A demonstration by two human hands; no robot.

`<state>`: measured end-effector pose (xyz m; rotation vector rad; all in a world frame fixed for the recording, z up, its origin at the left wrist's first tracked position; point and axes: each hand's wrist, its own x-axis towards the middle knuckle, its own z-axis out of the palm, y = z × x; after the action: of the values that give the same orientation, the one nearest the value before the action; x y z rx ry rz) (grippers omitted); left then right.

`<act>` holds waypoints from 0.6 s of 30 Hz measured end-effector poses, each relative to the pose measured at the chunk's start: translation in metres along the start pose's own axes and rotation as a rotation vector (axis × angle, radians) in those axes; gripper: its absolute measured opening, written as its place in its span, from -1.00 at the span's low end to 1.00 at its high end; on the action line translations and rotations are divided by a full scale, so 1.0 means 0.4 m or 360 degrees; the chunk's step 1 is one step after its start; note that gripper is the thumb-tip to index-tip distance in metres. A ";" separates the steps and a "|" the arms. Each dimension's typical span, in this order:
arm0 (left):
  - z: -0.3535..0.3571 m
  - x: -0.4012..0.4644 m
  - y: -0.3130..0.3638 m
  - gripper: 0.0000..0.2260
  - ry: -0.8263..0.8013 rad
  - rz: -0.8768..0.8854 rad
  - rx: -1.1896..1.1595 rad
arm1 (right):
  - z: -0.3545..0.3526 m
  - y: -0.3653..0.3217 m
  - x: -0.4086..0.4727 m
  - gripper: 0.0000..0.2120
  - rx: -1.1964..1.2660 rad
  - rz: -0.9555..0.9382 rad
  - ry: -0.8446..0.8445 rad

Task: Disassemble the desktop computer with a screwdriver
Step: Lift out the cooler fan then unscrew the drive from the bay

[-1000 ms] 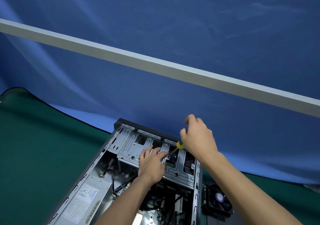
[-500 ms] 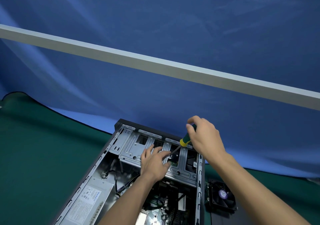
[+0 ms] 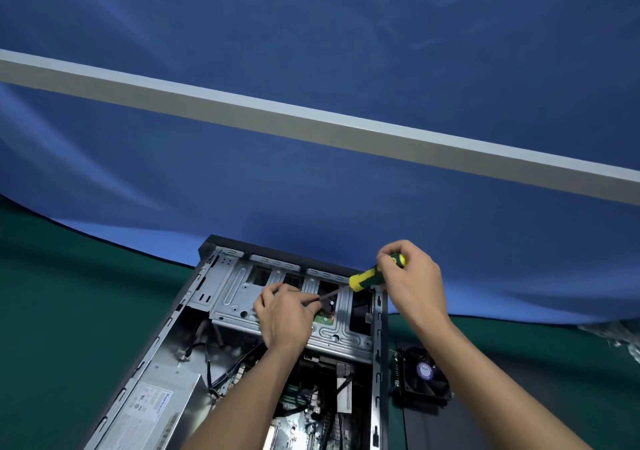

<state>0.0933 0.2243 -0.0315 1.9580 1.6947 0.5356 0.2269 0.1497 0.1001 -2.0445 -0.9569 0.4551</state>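
Observation:
An open desktop computer case (image 3: 162, 332) lies on the green table, its silver drive cage (image 3: 239, 290) at the far end. My right hand (image 3: 412, 283) grips the yellow and green handle of a screwdriver (image 3: 367, 276), which slants down to the left over the cage. My left hand (image 3: 284, 314) rests on the cage and pinches the screwdriver's dark shaft near its tip. The tip itself is hidden behind my left fingers. A power supply (image 3: 152, 411) sits in the case's near left corner.
A black cooling fan (image 3: 422, 377) lies on the table just right of the case, on a dark panel (image 3: 450, 429). Cables and the motherboard (image 3: 311, 408) fill the case's near part. A blue cloth (image 3: 311, 190) with a grey bar (image 3: 311, 124) hangs behind.
My right hand has shifted up the handle, so more of the yellow and green grip shows. My left fingers have closed round the shaft. The camera has tilted slightly.

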 end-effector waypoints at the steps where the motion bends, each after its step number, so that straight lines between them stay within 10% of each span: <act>1: 0.003 0.000 -0.001 -0.82 0.0013 0.0003 0.0011 | -0.003 0.015 -0.002 -0.89 0.0075 0.0055 0.0031; 18: 0.035 -0.010 -0.015 -0.77 0.0248 0.0188 0.0208 | 0.039 0.239 -0.098 -0.85 0.0722 0.0544 0.0139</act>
<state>0.0961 0.2195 -0.0463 2.1703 1.7545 0.6502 0.2369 0.0917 0.0136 -1.7889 -0.3996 0.6881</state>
